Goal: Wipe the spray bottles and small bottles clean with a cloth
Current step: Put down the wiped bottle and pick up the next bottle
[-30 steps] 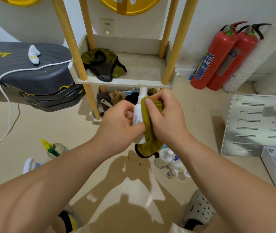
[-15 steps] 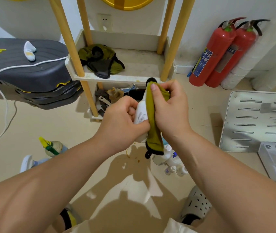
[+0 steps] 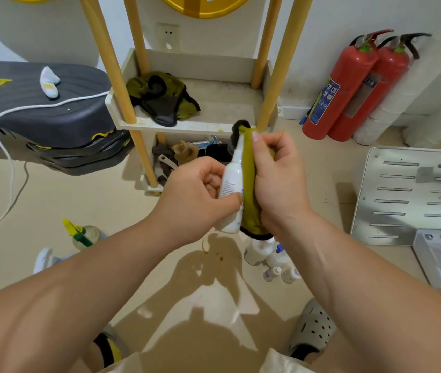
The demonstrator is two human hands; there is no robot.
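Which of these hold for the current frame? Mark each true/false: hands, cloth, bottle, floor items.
1. The left hand holds the white spray bottle. True.
2. The right hand presses a blue cloth to the bottle. False: the cloth is olive green.
3. The bottle stands on the floor. False: it is held in the air, roughly upright.
4. Several small bottles sit on the floor below the hands. True.
5. Two red fire extinguishers stand by the wall. True.

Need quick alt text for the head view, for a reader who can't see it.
Left hand holds a white spray bottle upright while the right hand presses an olive cloth along its side. More small bottles sit on the floor below.
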